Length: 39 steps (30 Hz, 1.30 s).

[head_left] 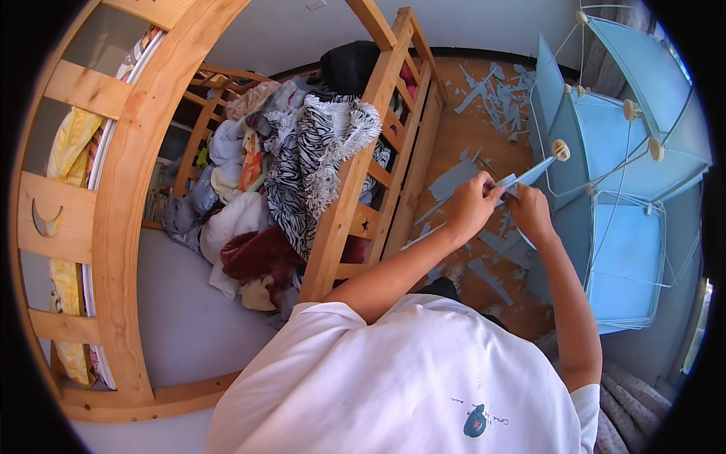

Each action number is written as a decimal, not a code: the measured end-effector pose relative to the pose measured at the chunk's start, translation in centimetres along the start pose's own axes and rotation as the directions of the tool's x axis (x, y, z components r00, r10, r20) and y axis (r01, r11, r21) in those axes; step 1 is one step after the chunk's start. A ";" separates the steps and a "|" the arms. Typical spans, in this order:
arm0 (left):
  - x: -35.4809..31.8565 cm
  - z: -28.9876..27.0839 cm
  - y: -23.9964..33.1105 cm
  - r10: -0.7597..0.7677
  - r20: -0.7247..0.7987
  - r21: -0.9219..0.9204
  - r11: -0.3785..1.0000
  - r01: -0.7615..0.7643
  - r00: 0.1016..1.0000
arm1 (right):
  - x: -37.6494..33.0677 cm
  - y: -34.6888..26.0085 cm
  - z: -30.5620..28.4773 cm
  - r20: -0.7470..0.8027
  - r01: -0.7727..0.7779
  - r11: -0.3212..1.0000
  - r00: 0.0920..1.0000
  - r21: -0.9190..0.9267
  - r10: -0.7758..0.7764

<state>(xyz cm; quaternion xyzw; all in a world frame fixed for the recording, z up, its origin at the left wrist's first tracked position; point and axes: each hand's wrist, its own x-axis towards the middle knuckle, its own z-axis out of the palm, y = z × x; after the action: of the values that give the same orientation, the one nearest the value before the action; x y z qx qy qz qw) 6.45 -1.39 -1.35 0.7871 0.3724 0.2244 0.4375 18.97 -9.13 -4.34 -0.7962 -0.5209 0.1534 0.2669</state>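
My left hand is closed in a pinch at the near end of a narrow pale blue panel. My right hand is closed on the same end, close beside the left, with its fingers bent. The panel runs up and right from my fingers to a round cream connector of the storage rack. That rack has light blue panels in thin white wire frames and stands along the right side. Exactly what lies between my fingertips is partly hidden.
Torn pale blue-grey scraps litter the wooden floor. To the left stands a wooden bunk bed; on it lie heaped clothes and a zebra-patterned blanket. A patterned curtain hangs at lower right.
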 end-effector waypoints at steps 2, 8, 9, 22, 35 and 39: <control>0.1 0.4 -0.4 0.040 0.023 0.018 0.999 -0.040 0.999 | -0.3 0.2 0.1 0.035 -0.043 0.908 0.999 0.418 0.031; 0.2 1.7 -0.1 0.053 0.031 0.004 0.999 -0.053 0.998 | -1.2 -0.1 -1.8 0.335 -0.350 0.277 0.937 0.895 0.102; 0.3 2.0 -0.3 0.047 0.034 0.000 0.999 -0.047 0.998 | -1.1 0.2 -1.8 0.318 -0.328 0.298 0.944 0.897 0.082; -2.4 2.4 3.5 0.117 0.050 0.239 0.963 -0.125 0.992 | -5.3 2.8 -0.9 -0.109 0.272 0.895 0.938 -0.354 -0.329; 1.2 0.0 4.8 -0.127 0.444 -0.544 0.749 0.379 0.887 | -10.0 6.2 -1.0 -0.086 -0.005 0.981 0.996 -0.194 -0.012; 0.5 0.1 7.0 -0.099 0.468 -0.598 0.696 0.398 0.878 | -10.7 5.7 0.0 -0.213 0.037 0.999 0.976 -0.004 -0.037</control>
<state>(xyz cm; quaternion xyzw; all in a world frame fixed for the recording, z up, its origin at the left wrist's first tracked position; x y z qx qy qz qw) 9.57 -3.39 4.61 0.5419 0.2719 0.1155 0.7868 18.78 -20.70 -8.03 -0.7983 -0.5040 0.0622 0.3239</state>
